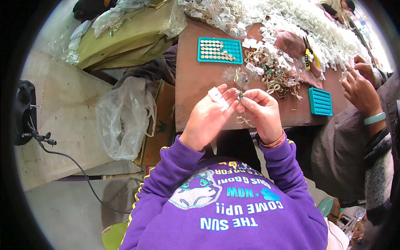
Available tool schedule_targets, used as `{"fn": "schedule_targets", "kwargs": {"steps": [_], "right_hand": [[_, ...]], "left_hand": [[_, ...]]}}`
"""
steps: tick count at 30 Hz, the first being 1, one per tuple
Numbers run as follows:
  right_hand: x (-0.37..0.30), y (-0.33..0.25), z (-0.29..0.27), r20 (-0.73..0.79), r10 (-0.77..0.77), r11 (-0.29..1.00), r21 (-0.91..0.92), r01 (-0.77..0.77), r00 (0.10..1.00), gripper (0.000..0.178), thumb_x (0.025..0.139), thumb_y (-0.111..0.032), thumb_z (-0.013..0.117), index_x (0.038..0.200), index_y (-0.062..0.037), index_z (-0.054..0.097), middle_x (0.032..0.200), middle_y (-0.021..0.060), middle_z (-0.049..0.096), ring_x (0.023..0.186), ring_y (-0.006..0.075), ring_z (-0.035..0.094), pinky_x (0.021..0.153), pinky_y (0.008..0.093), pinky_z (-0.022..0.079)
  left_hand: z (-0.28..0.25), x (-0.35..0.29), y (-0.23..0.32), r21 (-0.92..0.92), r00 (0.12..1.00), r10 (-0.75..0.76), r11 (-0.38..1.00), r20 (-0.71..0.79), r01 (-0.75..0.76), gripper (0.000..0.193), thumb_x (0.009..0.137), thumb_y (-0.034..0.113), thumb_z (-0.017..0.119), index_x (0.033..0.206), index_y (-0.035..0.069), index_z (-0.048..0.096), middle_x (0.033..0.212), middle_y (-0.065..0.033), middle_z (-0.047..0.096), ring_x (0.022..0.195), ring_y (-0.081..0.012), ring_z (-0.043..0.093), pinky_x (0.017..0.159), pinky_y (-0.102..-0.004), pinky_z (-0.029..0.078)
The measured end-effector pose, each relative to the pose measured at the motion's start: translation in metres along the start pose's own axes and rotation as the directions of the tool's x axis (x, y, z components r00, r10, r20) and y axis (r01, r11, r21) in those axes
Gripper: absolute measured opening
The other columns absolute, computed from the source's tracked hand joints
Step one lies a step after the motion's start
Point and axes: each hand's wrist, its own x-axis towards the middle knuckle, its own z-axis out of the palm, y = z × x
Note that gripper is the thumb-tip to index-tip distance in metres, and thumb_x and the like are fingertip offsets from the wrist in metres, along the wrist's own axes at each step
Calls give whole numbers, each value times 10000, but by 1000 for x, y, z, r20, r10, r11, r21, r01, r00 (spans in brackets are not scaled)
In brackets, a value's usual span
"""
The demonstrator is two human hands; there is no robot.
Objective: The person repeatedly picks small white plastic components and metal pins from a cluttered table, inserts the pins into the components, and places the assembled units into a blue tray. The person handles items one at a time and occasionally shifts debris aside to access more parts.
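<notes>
The small green piece [240,95], partly hidden and hard to make out, is over the near side of the desk [193,89], pinched by the right hand [265,112], while the left hand [209,116] is loosely spread, a white tag [215,94] across its fingers.

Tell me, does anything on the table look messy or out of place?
Nothing looks clearly damaged or spilled. One oddity is a tiny orange piece lying alone on the brown table, apart from the tangled heap of small wired parts. The yellow-handled pliers also lie splayed open on a rumpled cloth.
</notes>
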Motion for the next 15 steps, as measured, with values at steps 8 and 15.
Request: {"fn": "schedule_targets", "kwargs": {"steps": [8, 15], "right_hand": [[9, 10, -7, 199, 201, 907, 332, -259, 959, 143, 897, -73, 637, 1025, -10, 626, 920, 55, 677, 761, 134, 679, 709, 257, 573], [11, 18, 1, 257, 200, 890, 357, -285, 946, 129, 902, -70, 625, 1013, -7, 626, 938, 78, 683, 775, 142, 686, 703, 263, 579]], "left_hand": [[-8, 2, 3, 543, 984, 170, 832, -56, -113, 330, 922, 111, 615, 1221, -10, 545, 1066, -75, 648, 975, -122, 608, 890, -271, 487], [-12, 2, 2, 570, 952, 305, 786, -23, -238, 187, 866, 46, 680, 1022, 45, 579, 936, -30, 654, 842, -84, 610, 758, -236, 507]]}}
